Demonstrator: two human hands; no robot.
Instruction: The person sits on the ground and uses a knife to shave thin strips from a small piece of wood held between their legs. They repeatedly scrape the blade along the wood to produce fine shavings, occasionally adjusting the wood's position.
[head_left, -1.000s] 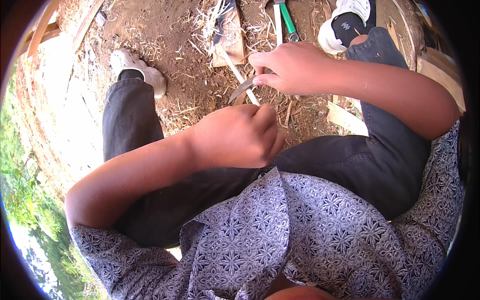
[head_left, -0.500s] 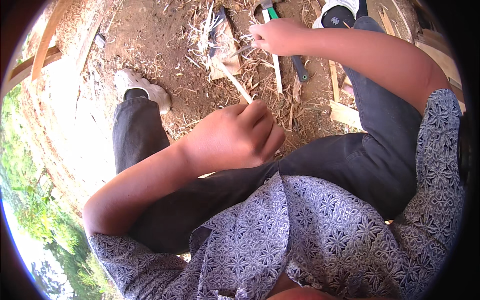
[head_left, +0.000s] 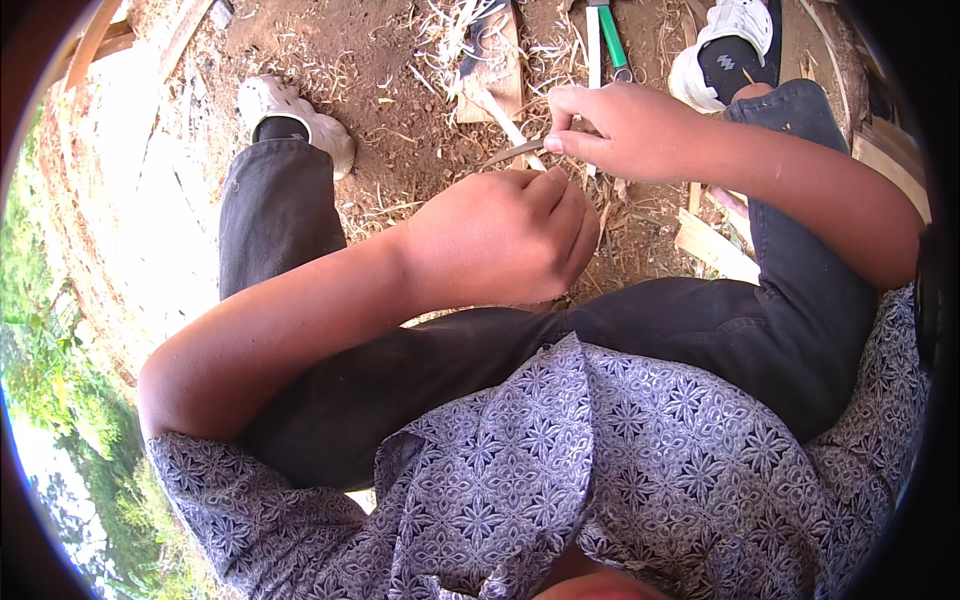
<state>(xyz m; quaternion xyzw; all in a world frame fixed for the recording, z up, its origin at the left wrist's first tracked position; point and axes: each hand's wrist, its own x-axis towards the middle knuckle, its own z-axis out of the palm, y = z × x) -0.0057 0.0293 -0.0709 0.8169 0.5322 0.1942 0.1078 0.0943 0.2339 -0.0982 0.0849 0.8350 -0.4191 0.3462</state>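
Observation:
My left hand [head_left: 505, 238] is closed round the near end of a thin pale wooden stick [head_left: 505, 118]. The stick points away from me, and its far end lies over a flat wooden board [head_left: 495, 65] on the ground. My right hand [head_left: 620, 130] grips a knife, its handle hidden in the fingers. The knife's narrow blade [head_left: 515, 153] reaches left across the stick, just beyond my left knuckles. Whether the edge touches the wood I cannot make out.
Curled shavings [head_left: 450, 35] litter the brown soil around the board. Right of it lie a green-handled tool [head_left: 611, 38] and a pale strip of wood [head_left: 594, 50]. Split wood pieces [head_left: 715, 245] rest by my right leg. My shoes [head_left: 295, 115] stand on either side.
The knife in my right hand has come back toward me along the stick, down to my left hand. My left hand keeps its hold on the stick. The whole view has shifted slightly.

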